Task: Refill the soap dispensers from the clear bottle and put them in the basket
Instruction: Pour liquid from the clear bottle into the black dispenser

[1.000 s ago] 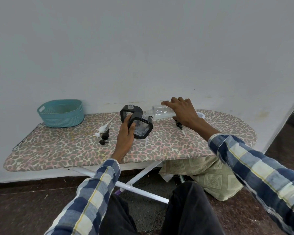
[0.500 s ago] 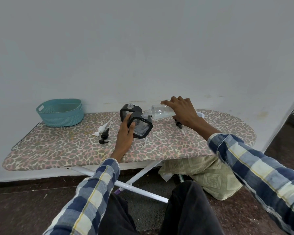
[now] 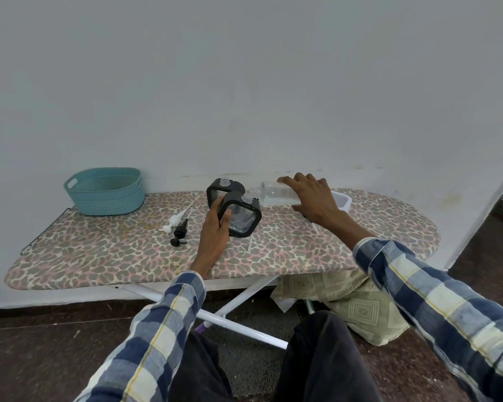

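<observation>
My left hand (image 3: 214,227) grips a square black-framed soap dispenser (image 3: 241,217), tilted on the ironing board (image 3: 105,250). My right hand (image 3: 311,198) holds the clear bottle (image 3: 273,191) nearly flat, with its open neck at the dispenser's opening. A second black dispenser (image 3: 219,188) stands just behind the first one. A white pump head (image 3: 175,220) and a black pump head (image 3: 180,232) lie loose to the left. The teal basket (image 3: 105,191) sits at the board's far left end.
A white tray (image 3: 343,200) sits behind my right hand. Thin clear pump tubes (image 3: 250,243) lie on the leopard-print cover. Patterned cloth (image 3: 349,303) is piled on the floor under the board, by its white legs (image 3: 238,323). A wall is close behind.
The bottle's neck has dipped slightly lower toward the dispenser's opening. Both hands keep their holds and barely shift.
</observation>
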### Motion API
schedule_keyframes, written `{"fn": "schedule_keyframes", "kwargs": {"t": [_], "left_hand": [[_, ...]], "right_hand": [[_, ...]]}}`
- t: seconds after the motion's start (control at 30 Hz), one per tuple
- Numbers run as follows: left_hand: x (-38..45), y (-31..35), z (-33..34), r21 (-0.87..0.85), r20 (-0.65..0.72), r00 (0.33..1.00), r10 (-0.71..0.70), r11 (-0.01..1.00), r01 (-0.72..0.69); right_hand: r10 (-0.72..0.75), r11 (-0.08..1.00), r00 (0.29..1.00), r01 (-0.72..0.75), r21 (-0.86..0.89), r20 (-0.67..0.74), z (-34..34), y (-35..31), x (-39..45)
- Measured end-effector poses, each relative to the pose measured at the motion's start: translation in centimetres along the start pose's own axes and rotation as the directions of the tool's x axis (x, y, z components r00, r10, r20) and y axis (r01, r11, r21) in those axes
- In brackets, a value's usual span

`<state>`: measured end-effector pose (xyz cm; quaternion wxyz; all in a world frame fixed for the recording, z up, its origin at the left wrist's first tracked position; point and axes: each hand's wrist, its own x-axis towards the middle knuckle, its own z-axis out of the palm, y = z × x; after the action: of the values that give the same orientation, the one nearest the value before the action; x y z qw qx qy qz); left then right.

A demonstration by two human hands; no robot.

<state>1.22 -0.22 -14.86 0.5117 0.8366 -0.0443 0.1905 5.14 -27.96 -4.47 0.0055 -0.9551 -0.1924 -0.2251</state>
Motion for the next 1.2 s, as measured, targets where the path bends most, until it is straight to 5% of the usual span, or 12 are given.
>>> {"fn": "schedule_keyframes", "kwargs": {"t": [0.27,0.53,0.73,1.2], "left_hand": [[-0.1,-0.2,0.0,-0.041,-0.065,0.998,-0.010,0.999,0.008],[-0.2,0.3,-0.3,-0.245,-0.116,0.961,-0.251,0.945,0.217],[-0.7,1.2,-0.4,-0.227,-0.133,0.960,-0.248,0.950,0.214],[-1.0,2.5,-0.5,-0.131,-0.138,0.963,-0.232,0.968,0.215]], "right_hand": [[0.164,0.915,0.986,-0.145,0.376,-0.018,3.3,-1.8,-1.3],[0.402,0.552,0.915,-0.274,0.787,0.036,6.0,-3.1,-1.0],[0.448,0.426,0.891,-0.280,0.860,0.069,7.4,-3.8,-0.9],[0.332,0.408,0.930,-0.292,0.865,0.158,6.3,-1.8,-2.2]]}}
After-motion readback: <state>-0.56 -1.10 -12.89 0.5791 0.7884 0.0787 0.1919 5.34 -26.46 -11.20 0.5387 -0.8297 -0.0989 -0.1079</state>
